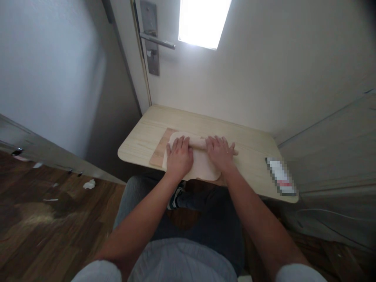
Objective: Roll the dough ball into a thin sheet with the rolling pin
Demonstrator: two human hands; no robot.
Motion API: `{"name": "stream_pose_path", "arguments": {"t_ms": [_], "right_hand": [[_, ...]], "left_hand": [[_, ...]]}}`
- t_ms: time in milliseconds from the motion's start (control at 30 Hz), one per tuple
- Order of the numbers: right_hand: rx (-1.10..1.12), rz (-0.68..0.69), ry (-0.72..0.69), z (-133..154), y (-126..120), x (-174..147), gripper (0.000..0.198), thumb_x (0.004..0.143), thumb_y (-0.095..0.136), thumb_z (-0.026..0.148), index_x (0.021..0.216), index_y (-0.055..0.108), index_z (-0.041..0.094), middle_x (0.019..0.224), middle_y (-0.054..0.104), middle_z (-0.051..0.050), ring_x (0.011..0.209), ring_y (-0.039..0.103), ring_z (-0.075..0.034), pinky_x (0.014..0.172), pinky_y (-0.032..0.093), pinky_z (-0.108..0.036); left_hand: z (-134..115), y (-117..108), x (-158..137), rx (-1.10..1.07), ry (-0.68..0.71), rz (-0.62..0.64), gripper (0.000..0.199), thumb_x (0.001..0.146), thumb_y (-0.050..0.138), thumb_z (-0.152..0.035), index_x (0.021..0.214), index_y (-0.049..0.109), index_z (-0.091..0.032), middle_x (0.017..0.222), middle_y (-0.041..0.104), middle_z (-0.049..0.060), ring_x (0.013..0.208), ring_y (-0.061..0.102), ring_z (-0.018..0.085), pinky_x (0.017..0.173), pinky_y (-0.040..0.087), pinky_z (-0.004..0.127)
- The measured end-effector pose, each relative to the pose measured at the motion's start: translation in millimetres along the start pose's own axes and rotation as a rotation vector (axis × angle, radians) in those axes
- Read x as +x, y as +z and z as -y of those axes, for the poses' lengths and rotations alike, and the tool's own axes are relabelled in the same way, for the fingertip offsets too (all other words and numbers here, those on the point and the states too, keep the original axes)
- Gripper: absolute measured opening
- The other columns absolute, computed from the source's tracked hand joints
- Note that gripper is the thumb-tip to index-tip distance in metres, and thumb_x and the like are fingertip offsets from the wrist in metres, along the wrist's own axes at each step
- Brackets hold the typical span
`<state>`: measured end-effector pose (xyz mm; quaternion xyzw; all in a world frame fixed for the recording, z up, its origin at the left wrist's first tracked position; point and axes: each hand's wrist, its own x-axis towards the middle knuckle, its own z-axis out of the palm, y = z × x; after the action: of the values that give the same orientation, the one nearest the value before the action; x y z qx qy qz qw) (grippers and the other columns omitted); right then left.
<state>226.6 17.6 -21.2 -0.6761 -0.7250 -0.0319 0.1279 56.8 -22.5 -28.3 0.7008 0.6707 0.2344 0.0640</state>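
Note:
A pale rolled-out sheet of dough [204,166] lies on a wooden board [160,153], its near edge reaching the front edge of the small table. Across the dough lies a light wooden rolling pin [197,143]. My left hand [179,157] rests over the pin's left end, which it hides, with the fingers pointing away from me and the thumb toward the middle. Over the right part of the pin is my right hand [220,153], its fingers laid across the top. The pin's right handle [235,152] sticks out past that hand.
The light wood table [249,137] has rounded corners and stands against a door with a metal handle [158,40]. A pixelated flat object, perhaps a phone [280,176], lies at the table's right end. Crumpled white scraps [89,184] are on the floor at left.

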Motion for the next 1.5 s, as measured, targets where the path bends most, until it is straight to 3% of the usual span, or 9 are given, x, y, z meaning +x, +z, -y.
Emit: {"name": "stream_pose_path", "arguments": {"t_ms": [100, 200, 400, 633, 867, 1033, 1300, 1500], "right_hand": [[0.006, 0.024, 0.053, 5.6, 3.7, 19.4, 0.053, 0.104, 0.028, 0.044, 0.145, 0.054, 0.023, 0.153, 0.049, -0.013, 0.144, 0.036, -0.039, 0.113, 0.013, -0.075], [0.001, 0.060, 0.059, 5.1, 9.1, 29.3, 0.053, 0.103, 0.030, 0.045, 0.145, 0.054, 0.024, 0.153, 0.048, -0.013, 0.144, 0.036, -0.038, 0.114, 0.014, -0.074], [-0.006, -0.034, 0.064, 7.0, 16.8, 32.1, 0.052, 0.103, 0.028, 0.041, 0.140, 0.060, 0.024, 0.151, 0.051, -0.012, 0.143, 0.037, -0.036, 0.115, 0.015, -0.069], [-0.011, -0.135, 0.042, 8.1, 23.7, 29.9, 0.051, 0.104, 0.027, 0.041, 0.134, 0.065, 0.024, 0.145, 0.057, -0.011, 0.138, 0.041, -0.035, 0.114, 0.016, -0.065], [-0.017, -0.171, 0.016, 5.8, 25.2, 20.8, 0.057, 0.104, 0.024, 0.050, 0.135, 0.062, 0.021, 0.147, 0.054, -0.014, 0.138, 0.039, -0.037, 0.113, 0.014, -0.065], [-0.014, -0.155, 0.003, 6.7, 22.8, 15.1, 0.058, 0.104, 0.027, 0.055, 0.139, 0.058, 0.020, 0.149, 0.052, -0.015, 0.140, 0.037, -0.038, 0.114, 0.013, -0.068], [-0.008, -0.118, -0.079, 9.1, 20.6, -6.5, 0.059, 0.102, 0.033, 0.058, 0.146, 0.050, 0.023, 0.156, 0.044, -0.014, 0.145, 0.031, -0.037, 0.117, 0.011, -0.067], [-0.010, -0.092, -0.061, 12.0, 20.2, 4.2, 0.060, 0.102, 0.031, 0.059, 0.142, 0.055, 0.022, 0.152, 0.048, -0.014, 0.141, 0.035, -0.038, 0.115, 0.015, -0.065]], "left_hand": [[5.3, -4.5, 5.5, -0.012, -0.031, 0.029, 0.055, 0.099, 0.038, -0.035, 0.153, 0.035, -0.024, 0.161, 0.039, 0.009, 0.150, 0.032, 0.031, 0.119, 0.026, 0.064], [28.7, -11.7, 15.3, 0.021, 0.014, 0.043, 0.057, 0.099, 0.036, -0.034, 0.155, 0.033, -0.023, 0.163, 0.037, 0.009, 0.152, 0.028, 0.029, 0.122, 0.022, 0.060], [66.1, -11.9, 23.0, 0.122, 0.156, 0.134, 0.063, 0.102, 0.027, -0.052, 0.155, 0.033, -0.019, 0.165, 0.031, 0.011, 0.154, 0.021, 0.031, 0.124, 0.010, 0.060], [62.9, -8.8, 19.9, 0.123, 0.151, 0.115, 0.073, 0.098, 0.030, -0.064, 0.156, 0.031, -0.019, 0.165, 0.032, 0.012, 0.155, 0.020, 0.031, 0.125, 0.006, 0.056], [44.0, -6.7, 11.9, 0.096, 0.176, 0.147, 0.066, 0.102, 0.025, -0.051, 0.156, 0.030, -0.013, 0.165, 0.030, 0.015, 0.155, 0.018, 0.030, 0.125, 0.010, 0.054], [37.8, -1.3, 9.4, 0.091, 0.148, 0.139, 0.081, 0.097, 0.027, -0.068, 0.157, 0.028, -0.013, 0.165, 0.029, 0.016, 0.155, 0.019, 0.032, 0.125, 0.010, 0.057], [40.8, -1.8, 9.7, 0.087, 0.169, 0.141, 0.081, 0.097, 0.028, -0.069, 0.158, 0.028, -0.015, 0.166, 0.028, 0.014, 0.155, 0.018, 0.030, 0.125, 0.007, 0.056], [39.7, 0.3, 9.0, 0.083, 0.141, 0.154, 0.081, 0.097, 0.027, -0.068, 0.158, 0.026, -0.016, 0.166, 0.029, 0.014, 0.156, 0.017, 0.031, 0.125, 0.008, 0.056]]}}
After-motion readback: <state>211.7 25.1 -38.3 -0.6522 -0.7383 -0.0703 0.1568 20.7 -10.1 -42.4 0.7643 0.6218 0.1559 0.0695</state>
